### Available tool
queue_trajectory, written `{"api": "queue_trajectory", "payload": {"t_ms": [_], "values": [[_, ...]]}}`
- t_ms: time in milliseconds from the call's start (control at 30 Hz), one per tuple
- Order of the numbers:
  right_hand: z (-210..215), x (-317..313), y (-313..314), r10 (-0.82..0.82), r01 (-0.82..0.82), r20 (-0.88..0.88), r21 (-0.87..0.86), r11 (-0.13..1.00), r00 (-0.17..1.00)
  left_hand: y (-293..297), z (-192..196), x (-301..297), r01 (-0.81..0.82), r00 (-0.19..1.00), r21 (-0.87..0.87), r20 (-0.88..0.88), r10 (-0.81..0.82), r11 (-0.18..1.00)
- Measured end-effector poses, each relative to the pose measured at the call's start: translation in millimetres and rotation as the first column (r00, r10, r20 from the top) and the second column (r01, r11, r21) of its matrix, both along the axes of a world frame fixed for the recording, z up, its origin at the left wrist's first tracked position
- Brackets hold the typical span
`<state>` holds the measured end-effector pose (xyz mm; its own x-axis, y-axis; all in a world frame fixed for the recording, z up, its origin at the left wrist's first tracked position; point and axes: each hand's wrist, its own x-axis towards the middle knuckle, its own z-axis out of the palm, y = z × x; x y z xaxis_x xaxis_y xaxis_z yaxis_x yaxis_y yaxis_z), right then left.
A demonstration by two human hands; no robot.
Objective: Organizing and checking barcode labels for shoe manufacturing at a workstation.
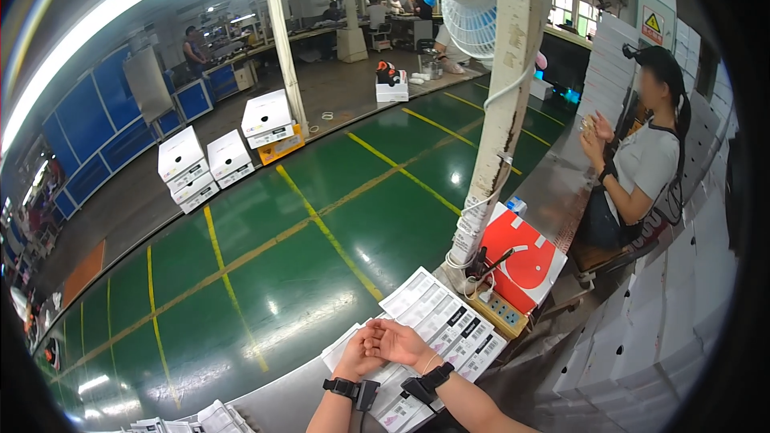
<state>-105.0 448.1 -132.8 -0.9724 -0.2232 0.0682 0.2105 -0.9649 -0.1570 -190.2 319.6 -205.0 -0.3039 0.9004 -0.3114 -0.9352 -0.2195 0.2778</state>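
My left hand (360, 354) and my right hand (401, 343) meet above printed label sheets (453, 329) at the bench's near edge. Their fingers are curled and pressed against each other. Whatever lies between the palms, if anything, is hidden. Each wrist wears a black strap with a small black device, the left strap (341, 386) and the right strap (437, 376). The sheets lie in a spread stack under both hands, white with black bars and barcodes.
Beyond the sheets runs a green conveyor belt (345, 232) with yellow lines. A white post (501, 112) carrying a fan (469, 28) rises beside a power strip (499, 314) and red box (521, 252). White shoeboxes (228, 158) line the far side. A person (642, 160) sits at right.
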Motion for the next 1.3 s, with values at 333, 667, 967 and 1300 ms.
{"api": "queue_trajectory", "payload": {"t_ms": [333,667,967,1300], "values": [[0.8,0.1,4.1,-0.026,0.026,-0.008,0.033,0.999,1.000,9.3,50.9,9.8,-0.010,1.000,0.013,0.016,0.010,1.000],[2.2,-0.8,0.7,-0.019,0.020,-0.027,0.050,0.999,0.999,9.8,102.4,24.0,-0.102,0.994,-0.073,-0.039,0.099,0.992],[3.1,-1.1,-1.5,-0.011,0.013,-0.030,0.069,0.998,0.999,5.0,79.3,18.0,-0.085,0.996,-0.052,-0.022,0.084,0.995],[2.9,-0.9,0.7,-0.015,0.017,-0.030,0.077,0.997,0.999,4.7,64.3,13.1,-0.034,0.999,0.054,-0.001,0.034,0.998]]}}
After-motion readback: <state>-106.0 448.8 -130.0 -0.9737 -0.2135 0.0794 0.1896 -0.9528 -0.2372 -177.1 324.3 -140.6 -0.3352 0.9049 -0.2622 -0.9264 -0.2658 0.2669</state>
